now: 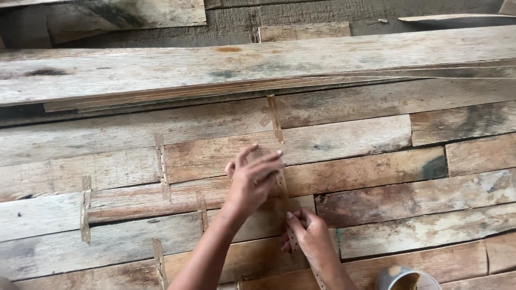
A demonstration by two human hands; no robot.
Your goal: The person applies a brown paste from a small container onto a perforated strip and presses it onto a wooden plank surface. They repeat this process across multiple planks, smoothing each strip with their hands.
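Thin wood veneer sheets (349, 177) lie edge to edge under me, joined by brown strips of perforated tape. My left hand (252, 180) presses flat with spread fingers on the upper part of one tape strip (282, 185) that runs over a seam. My right hand (308, 233) pinches the lower part of the same strip against the wood, closer to me. The strip runs on down past my right wrist.
Other tape strips (161, 164) cross seams to the left, and one (274, 118) lies farther up. A stack of longer veneer sheets (242, 67) lies across the top. A small grey pot (406, 279) with brown content stands at the bottom right.
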